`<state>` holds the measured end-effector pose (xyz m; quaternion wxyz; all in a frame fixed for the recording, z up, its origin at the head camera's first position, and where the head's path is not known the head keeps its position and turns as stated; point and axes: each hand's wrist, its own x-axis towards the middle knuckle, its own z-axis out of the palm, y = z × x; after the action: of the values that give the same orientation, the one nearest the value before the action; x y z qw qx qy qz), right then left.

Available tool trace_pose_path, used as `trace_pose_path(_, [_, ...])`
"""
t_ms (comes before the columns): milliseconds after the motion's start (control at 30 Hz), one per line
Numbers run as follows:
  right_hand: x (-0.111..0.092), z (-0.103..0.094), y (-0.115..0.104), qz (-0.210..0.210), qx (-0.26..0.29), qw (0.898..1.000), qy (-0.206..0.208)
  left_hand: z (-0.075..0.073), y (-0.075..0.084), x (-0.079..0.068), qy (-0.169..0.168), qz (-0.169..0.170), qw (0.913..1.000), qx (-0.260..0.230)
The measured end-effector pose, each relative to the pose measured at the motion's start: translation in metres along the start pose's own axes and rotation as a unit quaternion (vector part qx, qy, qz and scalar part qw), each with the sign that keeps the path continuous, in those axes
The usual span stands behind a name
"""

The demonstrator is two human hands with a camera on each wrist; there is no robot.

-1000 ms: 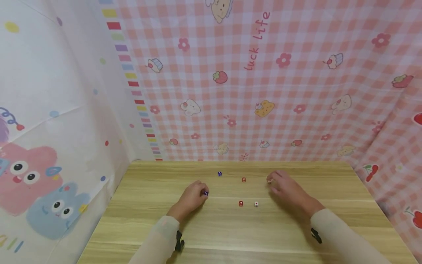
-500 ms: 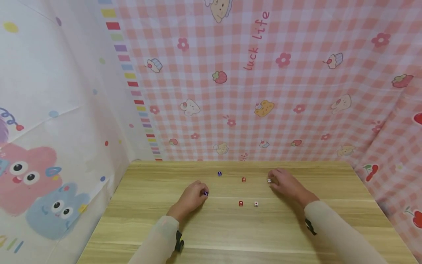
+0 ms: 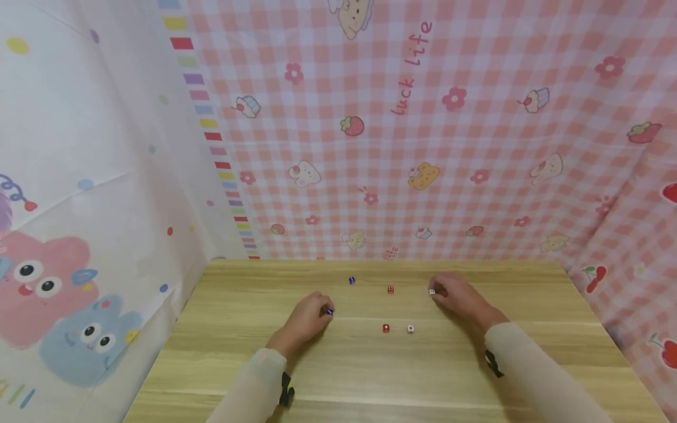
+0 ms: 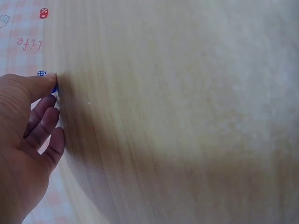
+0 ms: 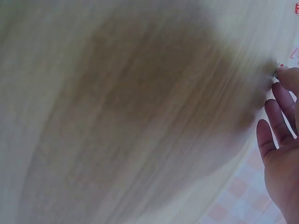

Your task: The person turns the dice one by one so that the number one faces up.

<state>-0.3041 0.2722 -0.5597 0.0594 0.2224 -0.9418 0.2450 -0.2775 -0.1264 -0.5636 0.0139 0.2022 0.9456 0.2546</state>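
My left hand [image 3: 308, 317] pinches a blue die [image 3: 329, 312] between thumb and fingertips, close over the tabletop; in the left wrist view the thumb hides most of that die [image 4: 54, 88]. On the right, my right hand [image 3: 459, 296] has thumb and forefinger on a white die [image 3: 432, 291], which shows only partly past the thumb in the right wrist view. Between the hands lie a second blue die [image 3: 351, 281] at the back, a red die [image 3: 391, 289] right of it, and nearer me another red die [image 3: 386, 328] beside a white die [image 3: 410, 329].
The wooden table [image 3: 338, 376] carries all the dice. Behind it hangs a pink checked cloth [image 3: 328, 147], its lower edge meeting the table's back. A white printed cloth [image 3: 121, 194] closes the left side, and the pink cloth continues on the right.
My right hand has closed in on the white die, its fingers drawn together and the forearm shifted slightly left. The left hand and the other dice stay in place.
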Motion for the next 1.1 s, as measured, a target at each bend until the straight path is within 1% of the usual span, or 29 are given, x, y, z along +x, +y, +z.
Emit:
trace_pose_path(267, [-0.0005, 0.0037, -0.0003, -0.001, -0.006, 1.0, 0.001, 0.0003, -0.0004, -0.0017, 0.001, 0.004, 1.0, -0.002])
trace_pose_path(433, [-0.0006, 0.0042, -0.0034, 0.011, 0.0, 1.0, -0.012, 0.0021, -0.0015, -0.0018, 0.004, 0.007, 1.0, 0.003])
trace_pose_path(567, [-0.0005, 0.0036, -0.0062, 0.022, 0.005, 1.0, -0.021, 0.0033, -0.0019, -0.0012, 0.004, 0.007, 1.0, -0.003])
trace_pose_path(767, [-0.0001, 0.0035, -0.0062, 0.018, -0.001, 1.0, -0.014, 0.0018, -0.0006, -0.0003, 0.009, 0.013, 0.9999, 0.007])
trace_pose_path(933, [0.0001, 0.0041, -0.0047, 0.01, -0.01, 1.0, -0.011, -0.001, 0.0026, 0.0002, -0.001, -0.001, 1.0, 0.0])
trace_pose_path(1000, [0.0004, 0.0038, -0.0047, 0.006, -0.021, 1.0, -0.012, -0.0016, 0.0034, 0.0003, -0.005, -0.01, 0.9999, -0.001])
trace_pose_path(1100, [0.0013, 0.003, -0.0053, -0.001, -0.04, 0.999, -0.014, -0.0019, 0.0033, 0.0005, -0.006, -0.011, 0.9999, 0.005])
